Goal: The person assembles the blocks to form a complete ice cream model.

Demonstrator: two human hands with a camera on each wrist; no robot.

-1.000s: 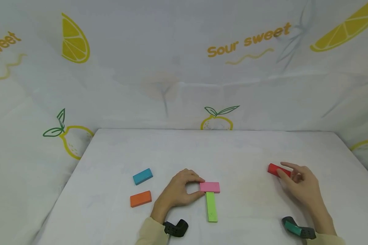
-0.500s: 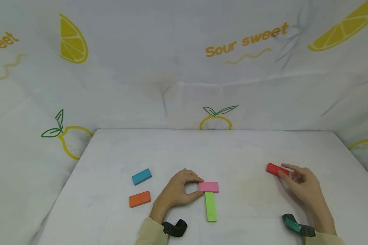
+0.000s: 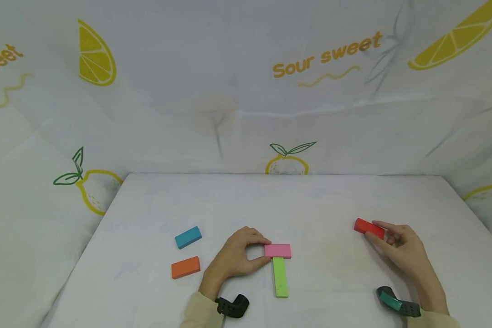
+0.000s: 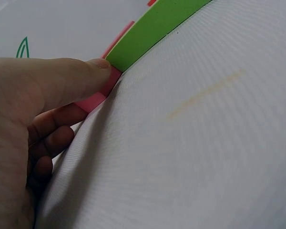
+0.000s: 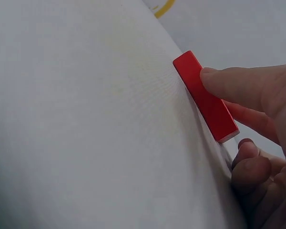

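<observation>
In the head view my left hand (image 3: 238, 253) pinches the left end of a pink block (image 3: 277, 251) between thumb and forefinger. A lime-green block (image 3: 280, 277) meets the pink one's near side, and together they form a T on the white table. The left wrist view shows the thumb on the pink block (image 4: 93, 102), close to the green block's end (image 4: 148, 36). Over to the right, my right hand (image 3: 403, 250) pinches a red block (image 3: 369, 228). In the right wrist view the thumb presses the red block's (image 5: 210, 106) near face, with the forefinger behind it.
Left of the left hand lie a blue block (image 3: 188, 237) and an orange block (image 3: 186, 267), apart from each other. The white table (image 3: 246, 196) ends at a cloth backdrop (image 3: 188, 136) printed with lemons. A band with a black device sits on each wrist.
The right forefinger, earlier raised off the red block, has come down onto its far side. The left hand and the pink and green blocks keep their places, apart from a slight camera shift.
</observation>
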